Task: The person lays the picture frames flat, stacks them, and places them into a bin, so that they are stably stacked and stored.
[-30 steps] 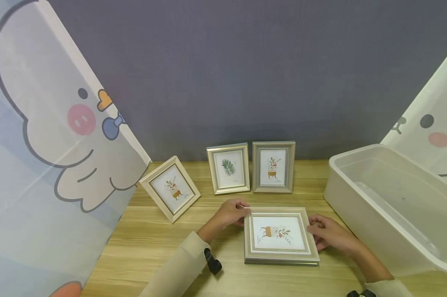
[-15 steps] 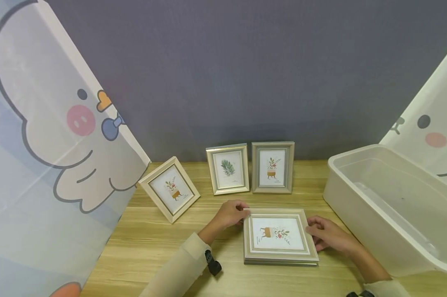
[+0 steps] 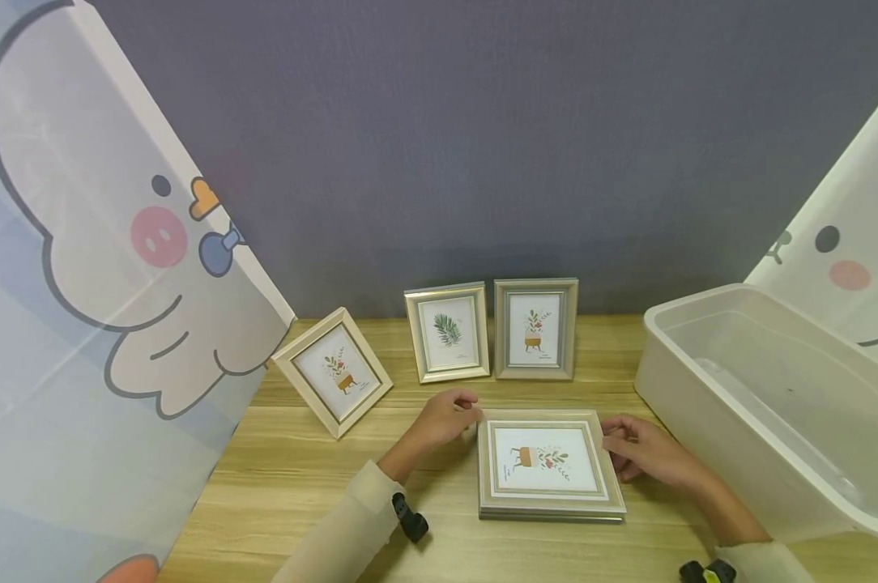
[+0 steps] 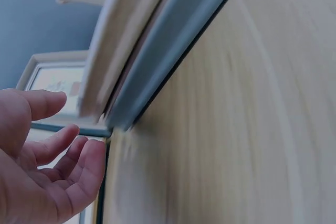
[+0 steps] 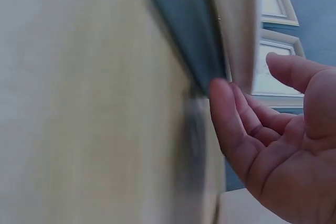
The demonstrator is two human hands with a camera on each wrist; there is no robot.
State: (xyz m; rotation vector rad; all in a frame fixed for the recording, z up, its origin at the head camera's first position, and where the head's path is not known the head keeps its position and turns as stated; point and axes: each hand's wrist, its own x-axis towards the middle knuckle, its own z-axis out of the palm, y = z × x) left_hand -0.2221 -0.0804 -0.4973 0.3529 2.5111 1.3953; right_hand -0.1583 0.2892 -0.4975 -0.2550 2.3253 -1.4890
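Observation:
A beige picture frame [image 3: 548,458] with a potted-plant print lies face up, sideways to me, on top of a grey frame [image 4: 157,51] on the table. My left hand [image 3: 442,419] is at the stack's upper left corner; in the left wrist view a gap shows between its loosely curled fingers and the frames. At the right edge is my right hand [image 3: 650,455]. Its fingertips [image 5: 220,90] come right up to the lower corner of the stack in the right wrist view, while the thumb stands away from it.
Behind the stack stand a gold frame with a leaf print [image 3: 449,334] and a silver-beige frame [image 3: 535,328]. A cream frame [image 3: 333,372] is turned at an angle on the left. Close by my right forearm is a large whitish plastic bin [image 3: 730,405].
My left hand has drawn slightly left, off the stack's corner. The right hand's thumb has lifted from the frame's edge and the hand has shifted a little upward. The frames stay put.

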